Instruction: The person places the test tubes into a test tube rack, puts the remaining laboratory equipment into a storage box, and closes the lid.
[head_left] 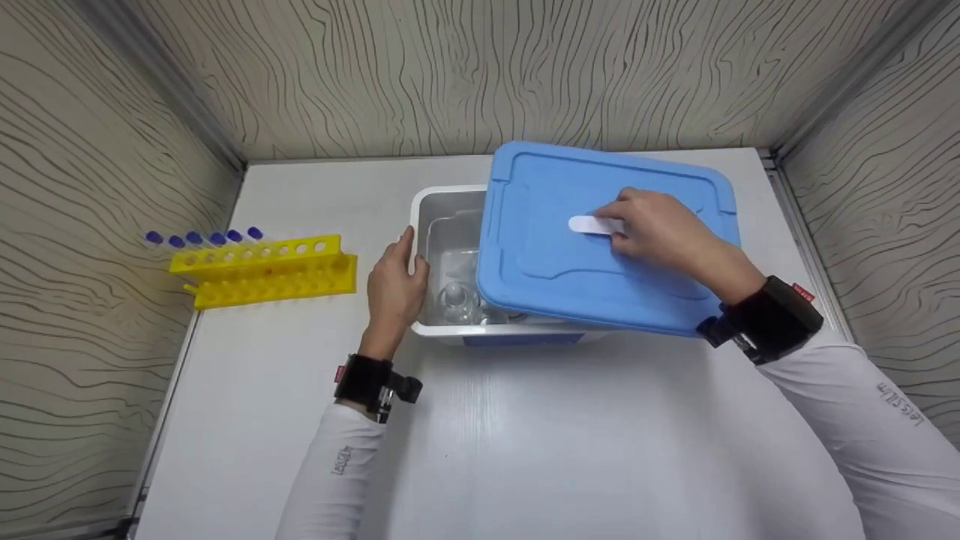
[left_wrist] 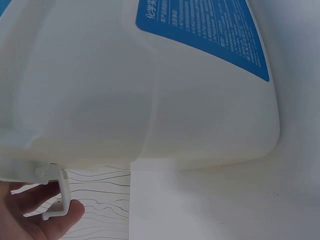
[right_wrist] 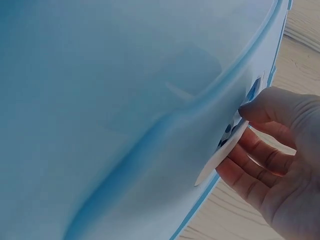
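Observation:
A white plastic storage box [head_left: 450,330] stands near the back of the table, with clear glassware [head_left: 455,296] visible inside its left part. The blue lid [head_left: 540,255] lies askew over the box's right side and hides the rest of the contents. My right hand [head_left: 652,229] pinches the lid's white handle [head_left: 589,224] between thumb and fingers. At the box's left end, my left hand [head_left: 397,289] rests against the rim with fairly straight fingers. In the left wrist view, those fingers are beside a white side latch [left_wrist: 62,195], partly hidden by it.
To the left stands a yellow test tube rack [head_left: 274,277]. Several tubes with dark blue caps [head_left: 217,238] sit along its back row. Patterned panels [head_left: 465,75] enclose the white table [head_left: 480,450] at the back and sides.

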